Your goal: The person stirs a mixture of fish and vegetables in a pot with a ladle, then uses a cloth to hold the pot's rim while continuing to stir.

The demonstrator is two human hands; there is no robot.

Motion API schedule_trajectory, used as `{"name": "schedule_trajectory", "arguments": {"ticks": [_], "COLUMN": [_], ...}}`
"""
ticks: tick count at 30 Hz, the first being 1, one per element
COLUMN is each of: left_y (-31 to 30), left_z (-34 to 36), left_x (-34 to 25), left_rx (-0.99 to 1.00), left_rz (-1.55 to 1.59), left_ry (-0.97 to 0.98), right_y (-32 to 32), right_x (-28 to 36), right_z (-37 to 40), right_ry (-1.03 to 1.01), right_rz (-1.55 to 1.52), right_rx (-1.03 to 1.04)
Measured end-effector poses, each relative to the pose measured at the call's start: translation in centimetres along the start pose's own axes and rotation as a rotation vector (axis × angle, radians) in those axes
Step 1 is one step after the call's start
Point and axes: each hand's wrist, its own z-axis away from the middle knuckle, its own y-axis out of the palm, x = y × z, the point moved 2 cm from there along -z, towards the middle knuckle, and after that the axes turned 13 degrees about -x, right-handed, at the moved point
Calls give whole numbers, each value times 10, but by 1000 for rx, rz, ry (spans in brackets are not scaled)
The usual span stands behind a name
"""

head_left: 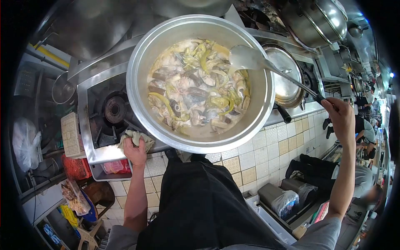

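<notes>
A big metal pot (139, 83) stands on the stove, filled with a pale, milky stew (196, 89) of chunky pieces, dark-skinned strips and long green peppers. My right hand (339, 118) grips the black handle end of a large metal spoon (287, 76). The spoon's broad head hangs over the pot's right inner side, above the stew. On the left, my left hand (135, 153) is closed around a crumpled pale cloth (139, 139) at the stove's front edge, beside the pot's lower left rim. How the fingers lie under the cloth is hidden.
A lidded pan (283, 68) sits right of the pot, its black handle (284, 113) jutting forward. Left is a gas burner (114, 110), with a white basket (73, 135) beside the stove. Grey bins (273, 193) and other people (362, 179) are at the right.
</notes>
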Motion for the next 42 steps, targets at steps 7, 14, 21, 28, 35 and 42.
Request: {"name": "schedule_trajectory", "arguments": {"ticks": [7,14,21,28,35,42], "left_y": [0,-2,-4,-1,-4,-2], "left_z": [0,-2,-4,-3,-7,-7], "left_x": [-2,0,-2,2,-3,-3], "left_rx": [-16,13,1,-15,1,-18], "left_rz": [14,-5,3,14,17,18], "left_ry": [-21,-25,9,27,22,53], "right_y": [3,71,105,115,121,115], "right_x": [29,44,62,71,67,93], "right_z": [40,89,122,126,133,127], "right_ry": [-40,-24,165,192,342,344], "right_rz": [27,12,-17,7,-172,-190], "right_rx": [-334,-289,-302,-348,-314,-278]}}
